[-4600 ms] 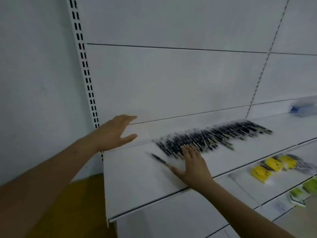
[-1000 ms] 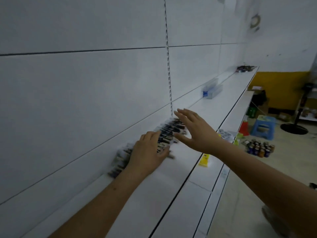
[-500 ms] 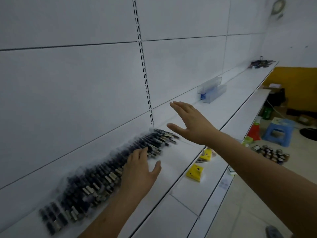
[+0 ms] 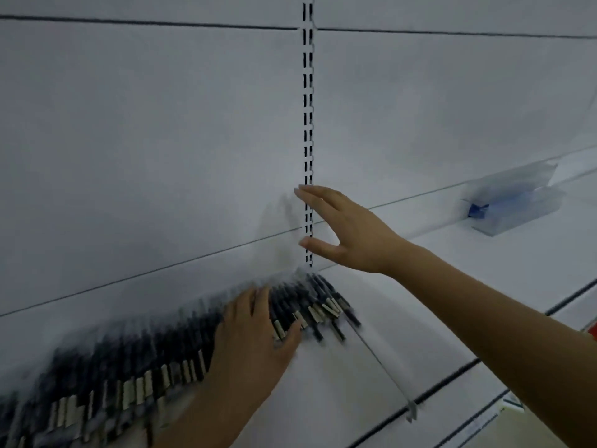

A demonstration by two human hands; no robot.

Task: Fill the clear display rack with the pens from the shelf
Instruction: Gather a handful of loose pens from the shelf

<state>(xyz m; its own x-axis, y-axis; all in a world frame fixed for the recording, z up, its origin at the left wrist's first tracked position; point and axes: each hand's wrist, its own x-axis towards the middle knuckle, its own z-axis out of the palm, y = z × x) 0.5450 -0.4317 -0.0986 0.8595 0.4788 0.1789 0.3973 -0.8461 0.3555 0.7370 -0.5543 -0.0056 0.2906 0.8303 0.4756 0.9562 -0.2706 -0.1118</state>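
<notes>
Hands: our left hand point(image 4: 255, 337) now presses spread on the pens point(image 4: 135, 360); right hand point(image 4: 349, 231) hovers open toward the rack point(image 4: 513, 202) at 2 o'clock, none gathered yet.

The left hand point(image 4: 252, 347) lies flat, fingers straight, on a long blurred row of dark pens point(image 4: 129, 360) along the shelf's point(image 4: 349, 376) back edge. The right hand point(image 4: 352, 234) hovers open above the row's right end. A clear display rack point(image 4: 513, 202) stands farther right, well apart.
</notes>
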